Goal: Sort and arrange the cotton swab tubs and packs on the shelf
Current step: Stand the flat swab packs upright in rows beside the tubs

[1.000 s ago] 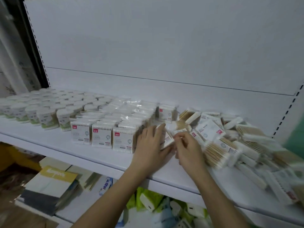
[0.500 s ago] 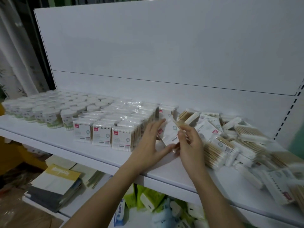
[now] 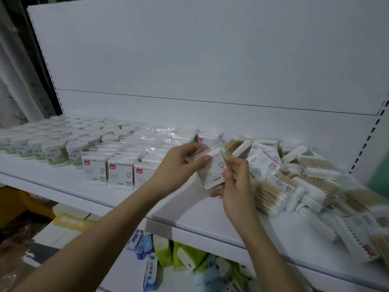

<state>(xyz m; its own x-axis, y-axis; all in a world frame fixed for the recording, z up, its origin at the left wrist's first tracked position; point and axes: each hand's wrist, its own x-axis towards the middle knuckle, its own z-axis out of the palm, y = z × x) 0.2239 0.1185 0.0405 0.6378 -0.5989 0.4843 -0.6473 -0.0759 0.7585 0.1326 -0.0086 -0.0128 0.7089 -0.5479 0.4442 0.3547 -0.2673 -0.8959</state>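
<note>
The left hand (image 3: 179, 163) pinches the top edge of a flat, clear-wrapped pack of wooden-stick cotton swabs with a white label (image 3: 213, 172), while the right hand (image 3: 235, 186) grips its right side and lower corner, fingers curled round it. The pack is held tilted in the air, just above the white metal shelf (image 3: 189, 209), between the neat rows of upright packs (image 3: 117, 171) on the left and the loose heap of packs (image 3: 299, 178) on the right. Beyond the rows stand the round white swab tubs (image 3: 56, 152).

The pack looks light and fairly stiff from the bundled sticks, but its film wrap is probably slippery; holding it by the two short edges, as here, should keep it from sliding or flexing.

Compared with half a second ago, the pack has been lifted clear of the shelf and turned more upright, and the left hand, then spread flat beside it, has closed on its top.
</note>
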